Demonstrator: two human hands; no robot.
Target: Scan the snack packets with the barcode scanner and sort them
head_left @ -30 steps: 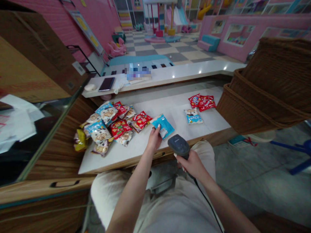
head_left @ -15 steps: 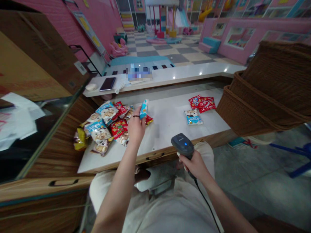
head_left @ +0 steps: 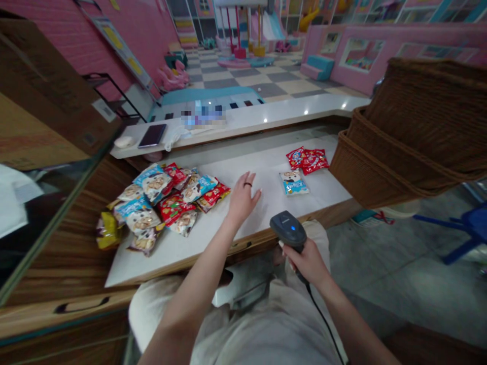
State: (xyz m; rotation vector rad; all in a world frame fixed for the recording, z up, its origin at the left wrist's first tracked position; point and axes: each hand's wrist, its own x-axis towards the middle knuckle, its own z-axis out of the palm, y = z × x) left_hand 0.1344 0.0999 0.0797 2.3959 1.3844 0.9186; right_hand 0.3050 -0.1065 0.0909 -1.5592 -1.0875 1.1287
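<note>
Left hand [head_left: 242, 200]: empty, fingers apart, low over the white counter [head_left: 262, 167] (a dark ring on one finger), with a heap of snack bags [head_left: 160, 205] on the counter to its left. Right hand [head_left: 309, 263]: fingers clamped around a corded barcode scanner [head_left: 285, 229], held just beyond the counter's near edge. Toward the counter's right end: one blue snack bag [head_left: 293, 182] beside two red packets [head_left: 306, 160], with a wicker basket [head_left: 414, 137] past that end.

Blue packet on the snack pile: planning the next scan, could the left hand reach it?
Probably yes: the empty left hand is open over the white counter beside the snack pile, and the blue packet lies on top, with only a flat red packet between.
</note>
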